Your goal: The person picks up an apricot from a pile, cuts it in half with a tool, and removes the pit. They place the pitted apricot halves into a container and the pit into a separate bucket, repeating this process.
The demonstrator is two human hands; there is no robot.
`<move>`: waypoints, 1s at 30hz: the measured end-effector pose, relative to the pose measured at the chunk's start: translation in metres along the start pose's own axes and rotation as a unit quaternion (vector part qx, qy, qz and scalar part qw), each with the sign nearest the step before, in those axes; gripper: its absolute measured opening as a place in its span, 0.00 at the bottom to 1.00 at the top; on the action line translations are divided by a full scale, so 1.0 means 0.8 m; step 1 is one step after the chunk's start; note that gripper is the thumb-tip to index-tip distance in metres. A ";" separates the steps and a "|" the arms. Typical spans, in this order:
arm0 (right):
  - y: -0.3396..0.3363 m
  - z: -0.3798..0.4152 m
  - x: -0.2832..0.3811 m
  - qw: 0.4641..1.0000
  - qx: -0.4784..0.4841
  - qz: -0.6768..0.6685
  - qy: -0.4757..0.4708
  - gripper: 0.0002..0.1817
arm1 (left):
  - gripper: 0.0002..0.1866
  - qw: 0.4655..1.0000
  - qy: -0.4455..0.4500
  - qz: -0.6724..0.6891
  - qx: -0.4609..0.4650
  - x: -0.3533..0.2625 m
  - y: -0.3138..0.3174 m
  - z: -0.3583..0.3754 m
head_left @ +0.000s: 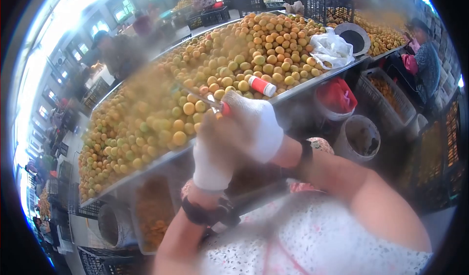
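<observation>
The person's right hand (256,128), in a white glove, is closed with its fingers folded in at the red part of a slender metal tool (204,99), whose thin end points out over the round orange-yellow fruit (278,40). The left hand (212,165), also gloved in white, is close against it, lower down; a smudge blurs its fingers, so whether they are spread, pressed together or pinching something cannot be told. Just beyond the right hand, a red-and-white cylinder (262,86) lies tilted on the fruit near the table's edge; any print on it is too small and blurred to read. The table (141,170) has a raised pale rim running diagonally, and both hands are at its near side, with the fruit heaped beyond. A crumpled white plastic bag (332,49) sits farther along that edge, beside a round dark-centred container (352,38). Below the rim, a bucket with a red bag (336,99) and a pale bucket (358,138) stand to the right of the forearms, bounding the room on that side.
</observation>
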State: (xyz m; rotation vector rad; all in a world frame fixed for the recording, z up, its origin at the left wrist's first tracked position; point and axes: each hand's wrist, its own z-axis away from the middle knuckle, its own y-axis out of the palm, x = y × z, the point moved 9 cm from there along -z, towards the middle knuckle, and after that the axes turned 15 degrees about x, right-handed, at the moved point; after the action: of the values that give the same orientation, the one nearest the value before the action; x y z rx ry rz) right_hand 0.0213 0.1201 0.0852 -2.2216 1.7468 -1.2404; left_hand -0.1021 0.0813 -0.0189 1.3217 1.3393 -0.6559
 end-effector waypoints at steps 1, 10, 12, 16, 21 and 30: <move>0.004 -0.007 0.000 0.999 0.007 0.019 -0.029 0.10 | 0.27 1.000 0.021 -0.022 -0.007 -0.006 -0.002 -0.009; 0.101 0.017 -0.132 0.714 0.036 -0.650 0.256 0.15 | 0.25 0.975 -0.163 0.148 0.042 0.049 -0.070 -0.012; 0.109 0.017 -0.125 0.829 0.033 -0.489 0.269 0.18 | 0.25 0.987 -0.124 0.093 0.048 0.067 -0.089 -0.004; 0.123 0.023 -0.118 0.903 0.047 -0.360 0.230 0.23 | 0.21 0.995 -0.046 0.032 0.083 0.011 -0.050 0.002; 0.099 0.030 -0.084 0.978 0.101 -0.046 0.176 0.24 | 0.19 0.991 -0.089 0.022 0.100 0.006 -0.035 0.018; 0.074 0.045 -0.064 0.966 0.093 -0.131 0.204 0.25 | 0.19 0.972 -0.022 -0.193 0.130 0.010 -0.040 0.033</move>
State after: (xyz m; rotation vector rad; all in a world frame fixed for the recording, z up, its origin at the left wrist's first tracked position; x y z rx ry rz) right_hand -0.0055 0.1266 0.0034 -2.2573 1.3873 -1.9503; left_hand -0.1218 0.0527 -0.0425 1.2482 1.5273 -1.1531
